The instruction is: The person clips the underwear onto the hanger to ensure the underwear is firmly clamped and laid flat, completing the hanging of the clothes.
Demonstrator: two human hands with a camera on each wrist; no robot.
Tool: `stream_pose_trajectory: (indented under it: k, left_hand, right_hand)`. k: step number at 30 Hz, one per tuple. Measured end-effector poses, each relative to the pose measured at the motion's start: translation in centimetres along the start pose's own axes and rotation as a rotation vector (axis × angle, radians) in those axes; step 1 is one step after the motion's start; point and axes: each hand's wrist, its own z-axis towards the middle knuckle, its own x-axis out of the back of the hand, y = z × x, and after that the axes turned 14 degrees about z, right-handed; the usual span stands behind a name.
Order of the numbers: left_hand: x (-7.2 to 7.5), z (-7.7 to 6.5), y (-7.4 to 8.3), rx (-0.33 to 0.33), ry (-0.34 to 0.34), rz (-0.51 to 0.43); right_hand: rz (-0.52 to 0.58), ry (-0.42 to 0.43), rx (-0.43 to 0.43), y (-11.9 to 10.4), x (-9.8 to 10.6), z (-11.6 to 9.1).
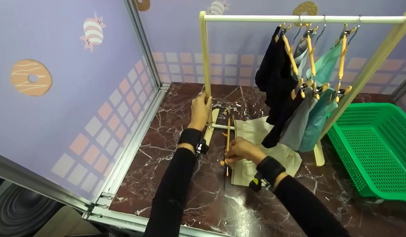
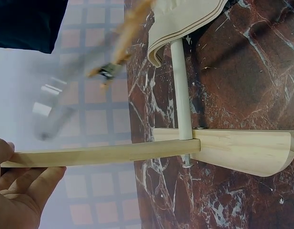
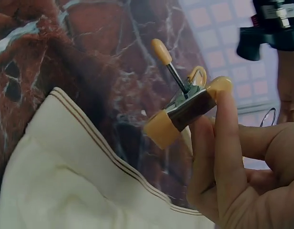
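In the head view my left hand (image 1: 199,110) grips the left wooden post (image 1: 205,59) of a clothes rack, low down near its foot. The left wrist view shows the fingers and thumb on either side of that post (image 2: 89,156). My right hand (image 1: 244,151) holds an orange clip hanger (image 1: 228,136) by its near end. In the right wrist view its fingers pinch around one metal clip (image 3: 192,105) with orange tips, and no cloth is in that clip. Beside the hanger a cream garment (image 1: 255,131) with a brown-striped edge lies on the table, partly under the right hand.
On the rack's white top rail (image 1: 255,18) hang black (image 1: 277,69), grey (image 1: 298,125) and teal (image 1: 324,65) garments on clip hangers. A green basket (image 1: 346,164) stands at the right on the dark marbled table (image 1: 150,164). A patterned wall (image 1: 117,65) with a metal frame bounds the left side.
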Motion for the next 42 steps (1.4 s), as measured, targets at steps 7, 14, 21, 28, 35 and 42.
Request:
stream_pose_trajectory:
  k: [7, 14, 21, 28, 35, 42]
  left_hand:
    - [0.0, 0.0, -0.1, -0.01, 0.011, 0.005]
    - [0.0, -0.1, 0.0, -0.011, 0.006, -0.004]
    - [0.0, 0.0, -0.1, -0.008, 0.017, -0.018]
    - [-0.1, -0.2, -0.2, -0.018, 0.002, -0.044]
    - [0.0, 0.0, 0.0, -0.024, -0.034, -0.041]
    - [2.1, -0.3, -0.3, -0.078, -0.128, -0.012]
  right_hand:
    - [-0.029, 0.102, 0.008, 1.4, -0.9, 1.7]
    - [-0.086, 0.183, 0.044, 2.4, -1.7, 3.0]
    - [-0.159, 0.232, 0.02, 2.4, -2.5, 4.2]
    - [-0.47, 0.265, 0.071, 2.4, -2.8, 4.5]
    - [-0.538, 0.197, 0.161, 2.7, -1.9, 3.3]
    - [-0.683, 0.175, 0.344, 2.8, -1.0, 0.7]
